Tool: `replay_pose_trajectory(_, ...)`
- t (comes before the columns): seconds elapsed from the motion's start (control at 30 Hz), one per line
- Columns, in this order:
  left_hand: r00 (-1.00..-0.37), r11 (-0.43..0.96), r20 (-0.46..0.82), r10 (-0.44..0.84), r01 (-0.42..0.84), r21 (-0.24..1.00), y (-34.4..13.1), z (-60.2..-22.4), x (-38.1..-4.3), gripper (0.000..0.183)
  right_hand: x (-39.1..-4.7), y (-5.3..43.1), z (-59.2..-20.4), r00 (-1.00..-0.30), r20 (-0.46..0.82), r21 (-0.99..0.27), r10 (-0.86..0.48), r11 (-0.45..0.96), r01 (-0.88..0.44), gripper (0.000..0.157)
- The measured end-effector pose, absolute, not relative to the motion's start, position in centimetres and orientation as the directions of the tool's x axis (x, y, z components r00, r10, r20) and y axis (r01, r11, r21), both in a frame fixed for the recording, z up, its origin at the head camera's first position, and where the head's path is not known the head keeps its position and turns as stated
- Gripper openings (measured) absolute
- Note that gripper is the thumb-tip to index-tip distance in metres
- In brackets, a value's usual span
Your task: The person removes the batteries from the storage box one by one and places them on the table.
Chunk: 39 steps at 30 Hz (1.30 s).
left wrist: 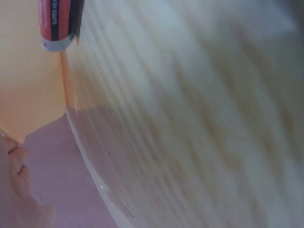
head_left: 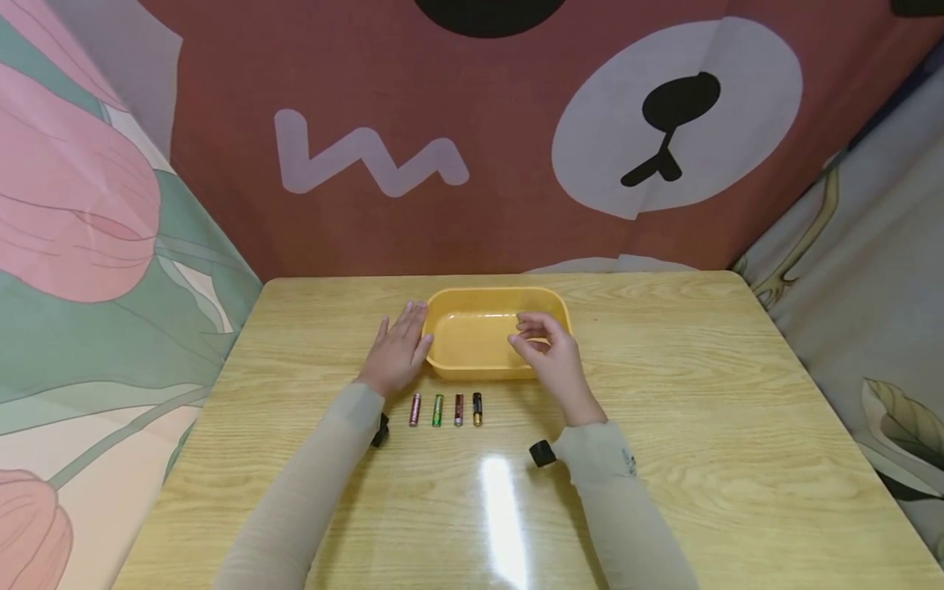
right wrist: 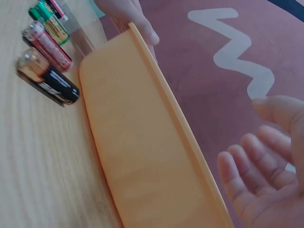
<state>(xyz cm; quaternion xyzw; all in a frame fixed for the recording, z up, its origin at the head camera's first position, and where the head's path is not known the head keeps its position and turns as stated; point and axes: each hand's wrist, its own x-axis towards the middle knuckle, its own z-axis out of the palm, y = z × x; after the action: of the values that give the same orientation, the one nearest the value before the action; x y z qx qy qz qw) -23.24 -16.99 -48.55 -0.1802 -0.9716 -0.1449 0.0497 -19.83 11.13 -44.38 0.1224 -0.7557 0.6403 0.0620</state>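
Note:
A yellow plastic basin [head_left: 472,374] stands on the table. My left hand [head_left: 397,348] rests against its left end with straight fingers, and the left wrist view catches only part of those fingers [left wrist: 19,180]. Over the basin's right side is my right hand [head_left: 553,352], thumb and fingers loosely bent and apart. Nothing shows in its grasp in the right wrist view. In front of the basin several batteries lie in a row: a pink one [head_left: 415,410], a green one [head_left: 438,410], a dark red one [head_left: 459,410] and a black-and-copper one [head_left: 477,409].
The wooden table [head_left: 708,426] reaches back to a reddish-brown cloth [head_left: 501,229] with a cartoon face. Patterned curtains [head_left: 81,246] hang at both sides. Each wrist carries a small black camera [head_left: 542,453].

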Motion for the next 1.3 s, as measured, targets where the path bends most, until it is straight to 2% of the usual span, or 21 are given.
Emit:
replay_pose_trajectory(0.47,-0.931,0.894,0.141,0.336,0.362,0.263,-16.9,-48.5,-23.4,0.064,-23.6,10.7,-44.8,-1.000,0.023,-0.919,-0.015,0.394,-0.028,0.043)
replay_pose_trajectory(0.77,-0.929,0.892,0.150,0.337,0.367,0.264,-17.1,-48.7,-23.4,0.065,-25.7,10.6,-45.5,-0.992,-0.127,-0.922,0.008,0.367,0.121,0.046)
replay_pose_trajectory(0.93,-0.929,0.888,0.151,0.339,0.369,0.276,-17.2,-48.8,-23.4,0.063,-26.3,10.5,-46.0,-0.988,-0.149,-0.886,0.033,0.438,0.148,0.044)
replay_pose_trajectory(1.3,-0.934,0.892,0.139,0.328,0.355,0.280,-17.2,-48.6,-23.4,0.063,-27.0,10.4,-46.5,-0.984,-0.170,-0.850,0.044,0.499,0.169,0.040)
